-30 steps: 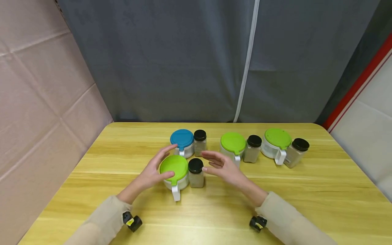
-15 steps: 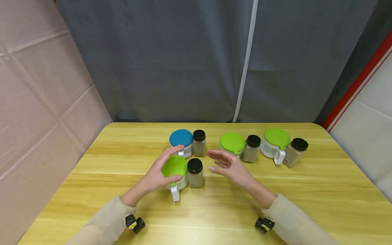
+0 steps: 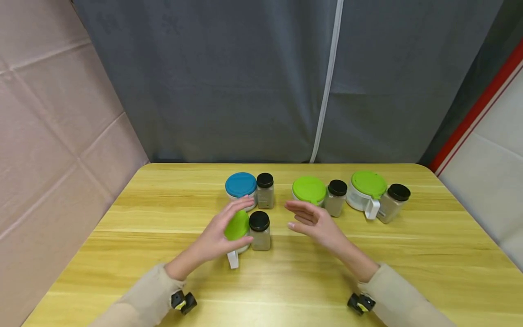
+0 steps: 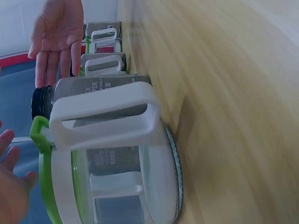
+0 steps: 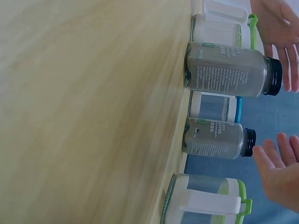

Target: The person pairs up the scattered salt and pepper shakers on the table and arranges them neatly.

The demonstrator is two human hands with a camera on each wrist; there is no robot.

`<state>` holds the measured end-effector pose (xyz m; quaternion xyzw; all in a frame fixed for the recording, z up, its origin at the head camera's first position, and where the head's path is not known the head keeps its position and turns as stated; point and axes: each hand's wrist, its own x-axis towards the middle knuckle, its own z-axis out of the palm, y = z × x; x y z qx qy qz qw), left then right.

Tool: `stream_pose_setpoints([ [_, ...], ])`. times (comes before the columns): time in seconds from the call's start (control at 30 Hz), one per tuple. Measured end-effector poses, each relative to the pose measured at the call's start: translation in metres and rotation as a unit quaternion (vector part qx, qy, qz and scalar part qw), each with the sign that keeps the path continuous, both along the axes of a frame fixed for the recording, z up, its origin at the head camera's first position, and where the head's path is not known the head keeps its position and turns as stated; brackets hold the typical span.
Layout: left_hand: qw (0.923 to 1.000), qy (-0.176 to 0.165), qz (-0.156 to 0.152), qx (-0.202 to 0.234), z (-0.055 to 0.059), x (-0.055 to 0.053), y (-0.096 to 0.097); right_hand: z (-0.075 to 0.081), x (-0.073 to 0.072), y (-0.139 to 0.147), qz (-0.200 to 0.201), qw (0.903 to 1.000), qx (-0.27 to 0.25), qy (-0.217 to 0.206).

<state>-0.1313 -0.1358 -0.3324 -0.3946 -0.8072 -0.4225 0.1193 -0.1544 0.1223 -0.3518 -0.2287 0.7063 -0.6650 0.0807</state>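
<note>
My left hand [image 3: 216, 234] is open over the near green-lidded jar [image 3: 238, 225], its thumb and fingers spread and hiding part of the lid. That jar's white handle [image 4: 105, 114] fills the middle of the left wrist view. Just right of it stands a pepper jar [image 3: 260, 239] with a black cap; its printed label shows in the right wrist view. Apart from that jar, to its right, hovers my right hand [image 3: 316, 225], fingers loosely extended and holding nothing. It overlaps the lower part of a second green-lidded jar [image 3: 309, 188].
Behind the near pair are a blue-lidded jar [image 3: 241, 184] and another black-capped jar [image 3: 265, 196]. Further right stand a black-capped jar [image 3: 335, 202], a third green-lidded jar [image 3: 369, 183] and one more black-capped jar [image 3: 391, 208]. A grey curtain [image 3: 229, 91] hangs past the wooden table's [image 3: 286, 290] far edge.
My left hand has shifted right, covering more of the near green lid. My right hand has drawn away to the right from the near pepper jar. The jars stay put.
</note>
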Motion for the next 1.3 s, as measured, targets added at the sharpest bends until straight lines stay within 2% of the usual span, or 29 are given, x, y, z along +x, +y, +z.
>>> stream_pose_setpoints([
  [0.1,0.9997,0.017,0.007,-0.017,-0.010,-0.005,0.000,-0.001,0.001,0.002,-0.007,1.0000,0.004,-0.001],
  [0.2,0.9987,0.041,0.004,-0.031,-0.014,-0.006,0.002,-0.003,0.002,0.005,-0.011,0.9999,0.007,-0.004],
  [0.6,0.9889,0.138,-0.020,-0.050,-0.014,-0.003,0.018,-0.007,0.002,0.019,-0.028,0.9996,0.007,-0.005],
  [1.0,0.9809,0.171,-0.049,-0.078,-0.015,0.001,0.032,-0.007,0.005,0.031,-0.038,0.9991,0.018,0.003],
  [1.3,0.9792,0.167,-0.077,-0.086,-0.016,0.006,0.047,-0.010,0.009,0.044,-0.043,0.9988,0.023,0.006],
])
